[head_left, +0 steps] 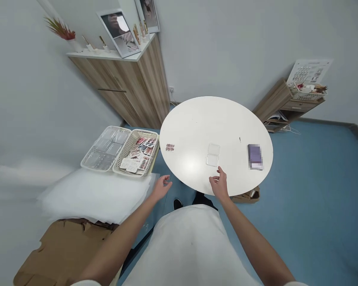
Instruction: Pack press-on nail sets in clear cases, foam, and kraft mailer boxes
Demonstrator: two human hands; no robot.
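Observation:
My right hand (220,184) hovers at the near side of the white oval table (209,115), thumb and forefinger apart with nothing seen between them. Just beyond its fingertips lies a small clear plastic case (213,155), its two halves folded open. Off the table's left front edge, my left hand (162,187) hangs in the air, fingers loosely bent, apart and bare. A small group of reddish press-on nails (170,147) sits in rows at the table's left. Toward the right are a tiny dark item (240,139) and a stack of purple packs (255,156), blurred by pixels.
To the left, a cream basket (116,167) holds printed cards and packets beside a clear divided tray (107,147). Below them are white sheets (95,194) and brown cardboard (65,250). A wooden cabinet (131,83) and a low shelf (274,99) stand behind.

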